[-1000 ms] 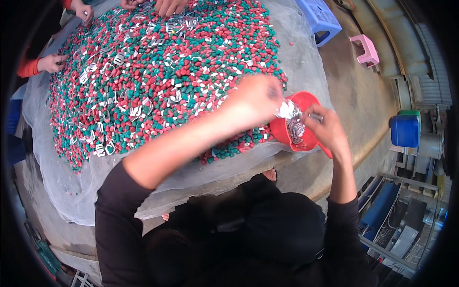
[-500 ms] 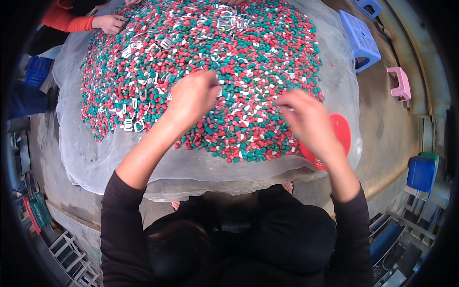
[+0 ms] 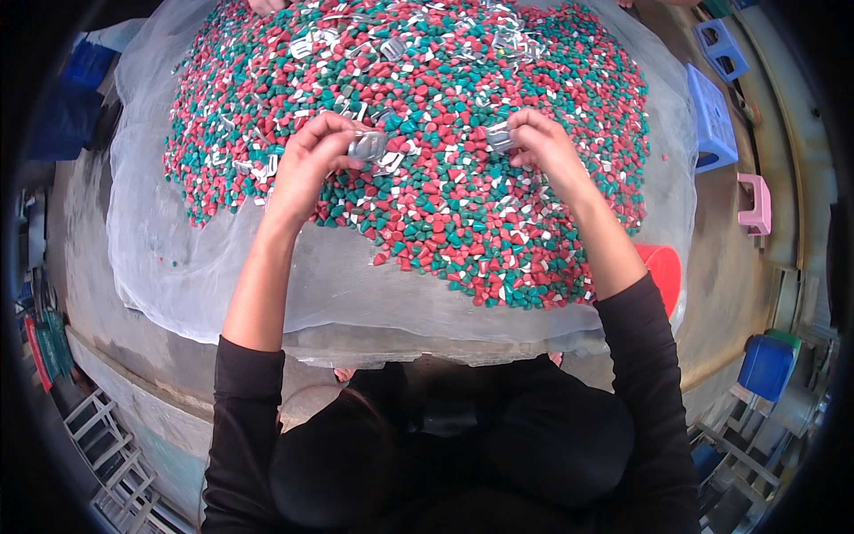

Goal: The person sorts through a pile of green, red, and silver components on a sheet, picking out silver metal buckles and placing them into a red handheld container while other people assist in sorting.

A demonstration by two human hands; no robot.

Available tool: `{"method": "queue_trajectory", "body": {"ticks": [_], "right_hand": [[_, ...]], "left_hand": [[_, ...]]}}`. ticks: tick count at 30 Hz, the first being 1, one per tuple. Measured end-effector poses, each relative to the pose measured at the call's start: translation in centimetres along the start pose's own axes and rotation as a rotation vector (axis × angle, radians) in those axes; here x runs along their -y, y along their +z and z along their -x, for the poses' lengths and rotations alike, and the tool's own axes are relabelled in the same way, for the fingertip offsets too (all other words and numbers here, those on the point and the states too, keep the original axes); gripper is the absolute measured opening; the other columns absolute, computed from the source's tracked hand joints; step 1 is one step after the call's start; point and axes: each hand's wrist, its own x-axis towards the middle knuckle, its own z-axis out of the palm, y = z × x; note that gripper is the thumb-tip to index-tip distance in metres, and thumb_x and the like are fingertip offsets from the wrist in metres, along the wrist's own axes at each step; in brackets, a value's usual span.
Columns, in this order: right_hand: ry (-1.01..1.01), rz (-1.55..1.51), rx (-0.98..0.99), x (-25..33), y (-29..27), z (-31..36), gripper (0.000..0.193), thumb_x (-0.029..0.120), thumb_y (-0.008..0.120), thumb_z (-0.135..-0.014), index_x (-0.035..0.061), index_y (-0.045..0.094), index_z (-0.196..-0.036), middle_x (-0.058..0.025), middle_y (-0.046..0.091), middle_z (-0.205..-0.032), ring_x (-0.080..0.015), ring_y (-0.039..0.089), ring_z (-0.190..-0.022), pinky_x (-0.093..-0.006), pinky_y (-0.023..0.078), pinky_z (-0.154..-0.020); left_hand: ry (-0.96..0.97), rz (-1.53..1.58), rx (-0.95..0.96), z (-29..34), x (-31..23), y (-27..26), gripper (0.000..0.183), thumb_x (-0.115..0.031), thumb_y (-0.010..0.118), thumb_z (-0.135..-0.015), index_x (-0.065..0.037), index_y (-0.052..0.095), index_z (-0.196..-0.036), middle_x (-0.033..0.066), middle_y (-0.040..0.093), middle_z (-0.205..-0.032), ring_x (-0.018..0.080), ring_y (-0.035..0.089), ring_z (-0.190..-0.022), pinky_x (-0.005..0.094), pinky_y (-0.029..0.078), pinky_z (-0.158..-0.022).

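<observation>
A wide pile of small red, green and white cone-shaped pellets (image 3: 436, 240) lies in front of me, with silver slotted metal buckles scattered among them. Between the thumb and fingers of my left hand (image 3: 313, 160) is a metal buckle (image 3: 366, 145), held just over the pile. My right hand (image 3: 545, 147) pinches another metal buckle (image 3: 500, 136), over the pile's middle right. More loose buckles (image 3: 391, 49) lie on the far part of the heap. At the pile's near right edge stands a red bowl (image 3: 660, 271), partly covered by my right forearm.
Translucent sheeting (image 3: 178, 285) spreads under the pile over a low slab. Another person's hand (image 3: 265, 5) reaches in at the far left. Blue stools (image 3: 712, 116) and a pink stool (image 3: 754, 205) stand on the right; a blue container (image 3: 767, 367) sits lower right.
My right hand has left the spot beside the red bowl and come inward over the pile. Both hands now show a buckle in their fingers. The whole view has shifted.
</observation>
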Motion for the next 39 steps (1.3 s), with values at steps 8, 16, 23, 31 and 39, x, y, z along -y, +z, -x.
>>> {"method": "queue_trajectory", "body": {"ticks": [8,16,23,31,39], "right_hand": [[-0.418,0.520,0.234,2.7,10.1,-1.6,0.031,0.014,0.068,-0.073,0.0123,0.057,-0.103,-0.0023,0.054,-0.076,-0.0150,0.055,-0.068,-0.0288,0.045,-0.060],[-0.131,-0.100,0.157,2.7,8.1,-4.4,0.020,0.021,0.059,-0.086,0.0033,0.063,-0.094,0.0023,0.057,-0.075,-0.0096,0.054,-0.070,-0.0251,0.044,-0.066],[-0.457,0.525,-0.107,4.6,7.8,-9.3,0.029,0.026,0.062,-0.083,0.0087,0.058,-0.106,-0.0038,0.056,-0.083,-0.0188,0.058,-0.082,-0.0320,0.046,-0.070],[-0.504,0.935,-0.137,7.2,8.7,-11.5,0.023,0.029,0.066,-0.077,0.0109,0.062,-0.090,-0.0083,0.057,-0.093,-0.0266,0.057,-0.093,-0.0384,0.045,-0.078],[-0.014,-0.771,0.183,8.6,8.7,-11.0,0.027,0.028,0.061,-0.082,0.0072,0.052,-0.096,-0.0027,0.057,-0.079,-0.0100,0.053,-0.063,-0.0171,0.033,-0.039]], "left_hand": [[-0.147,0.322,-0.074,0.1,-1.4,-2.4,0.016,-0.020,0.051,-0.091,-0.005,0.050,-0.098,0.0105,0.062,-0.095,0.0169,0.064,-0.075,0.0262,0.053,-0.056],[0.358,-1.214,-0.477,-1.9,1.3,-1.0,0.037,-0.030,0.068,-0.076,-0.004,0.056,-0.099,0.0102,0.059,-0.082,0.0257,0.061,-0.063,0.0342,0.047,-0.052],[0.311,-1.157,-0.261,-2.9,0.4,0.5,0.031,-0.019,0.066,-0.076,-0.002,0.056,-0.100,0.0161,0.060,-0.085,0.0323,0.061,-0.070,0.0406,0.048,-0.062],[0.112,-0.793,-0.392,-0.8,-2.5,-2.7,0.037,-0.020,0.066,-0.076,-0.007,0.055,-0.108,0.0118,0.061,-0.079,0.0219,0.061,-0.070,0.0352,0.049,-0.063],[0.363,-1.196,-0.330,-3.1,0.3,-1.1,0.026,-0.025,0.066,-0.078,-0.011,0.061,-0.099,0.0087,0.057,-0.090,0.0268,0.060,-0.077,0.0379,0.048,-0.064]]}}
